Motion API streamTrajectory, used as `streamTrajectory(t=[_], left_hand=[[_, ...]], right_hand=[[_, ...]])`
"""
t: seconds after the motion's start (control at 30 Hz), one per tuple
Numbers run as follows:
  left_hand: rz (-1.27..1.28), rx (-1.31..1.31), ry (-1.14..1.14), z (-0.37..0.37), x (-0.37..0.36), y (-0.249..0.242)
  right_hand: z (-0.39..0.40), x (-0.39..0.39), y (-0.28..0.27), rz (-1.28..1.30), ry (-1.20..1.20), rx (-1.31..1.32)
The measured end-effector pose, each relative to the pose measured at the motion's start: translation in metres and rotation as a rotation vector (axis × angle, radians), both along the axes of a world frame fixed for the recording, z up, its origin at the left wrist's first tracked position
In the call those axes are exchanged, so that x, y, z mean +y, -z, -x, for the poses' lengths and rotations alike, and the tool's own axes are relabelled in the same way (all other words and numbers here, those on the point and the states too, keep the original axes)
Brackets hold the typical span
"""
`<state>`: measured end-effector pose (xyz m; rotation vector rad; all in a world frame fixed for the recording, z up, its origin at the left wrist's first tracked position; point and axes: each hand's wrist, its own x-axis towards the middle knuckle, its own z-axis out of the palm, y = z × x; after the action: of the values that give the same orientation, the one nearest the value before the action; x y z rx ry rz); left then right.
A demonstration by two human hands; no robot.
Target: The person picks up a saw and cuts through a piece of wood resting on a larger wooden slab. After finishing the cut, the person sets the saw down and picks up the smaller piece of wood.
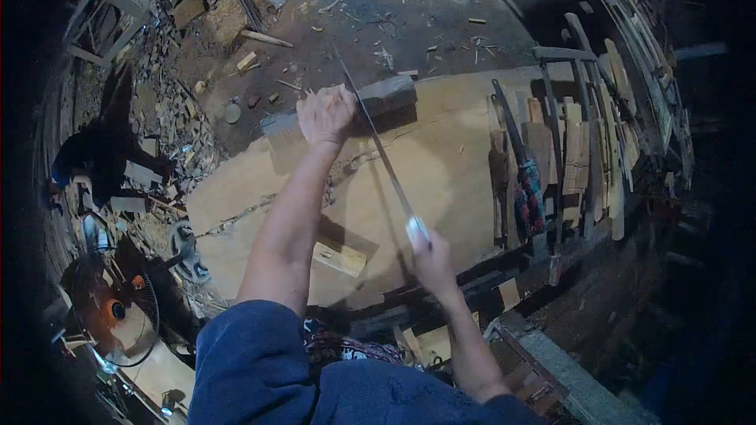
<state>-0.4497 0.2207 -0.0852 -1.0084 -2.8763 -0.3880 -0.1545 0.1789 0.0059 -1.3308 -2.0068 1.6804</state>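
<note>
A long thin saw (pixel 383 154) slants across the wooden bench (pixel 441 142), its far tip past the bench's back edge. Around its pale handle (pixel 417 230) my right hand (pixel 434 261) is closed. My left hand (pixel 327 116) lies by the blade on a dark wooden block (pixel 382 100) at the back of the bench; its fingers look bent, and whether they grip the block is hard to see. Nearer me, a short light wood piece (pixel 340 258) rests on the bench.
Several tools and wood strips (pixel 576 145) stand in a row at the bench's right end. A fan (pixel 115 311) is at the lower left. Wood scraps (pixel 185 122) cover the ground on the left, beside a dark-clothed person (pixel 94 153).
</note>
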Motion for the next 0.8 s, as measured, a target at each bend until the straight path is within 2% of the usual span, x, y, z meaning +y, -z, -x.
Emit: streamTrajectory(t=[0.07,0.13,0.27,0.3,0.4,0.47,0.53,0.6,0.67,0.8], left_hand=[[-0.01,-0.016,0.007,0.001,-0.002,0.001],[-0.073,0.07,-0.021,0.0,-0.001,0.003],[-0.056,-0.004,-0.043,0.0,0.002,-0.001],[-0.067,-0.013,-0.049,0.0,0.002,-0.003],[-0.032,-0.026,-0.023,0.002,0.0,-0.004],[-0.024,0.007,0.012,0.001,-0.001,-0.001],[-0.02,0.036,-0.011,0.0,0.001,0.005],[-0.016,0.059,-0.03,0.002,0.0,0.002],[-0.011,-0.028,0.0,-0.002,-0.001,-0.004],[0.025,-0.04,-0.009,0.0,0.001,-0.01]], right_hand=[[0.04,0.022,0.031,0.095,-0.079,-0.061],[0.069,0.031,0.038,-0.079,-0.042,-0.135],[0.021,0.01,0.011,0.053,-0.004,-0.004],[0.003,0.0,-0.009,0.029,-0.007,-0.052],[-0.031,-0.014,-0.012,0.094,-0.004,-0.105],[0.005,-0.002,0.029,0.02,0.001,0.04],[0.056,0.02,0.053,0.003,-0.028,-0.01],[0.063,0.022,0.058,-0.033,-0.007,0.013],[0.043,0.012,0.044,-0.078,0.036,0.0],[-0.027,-0.017,-0.009,0.104,0.05,-0.067]])
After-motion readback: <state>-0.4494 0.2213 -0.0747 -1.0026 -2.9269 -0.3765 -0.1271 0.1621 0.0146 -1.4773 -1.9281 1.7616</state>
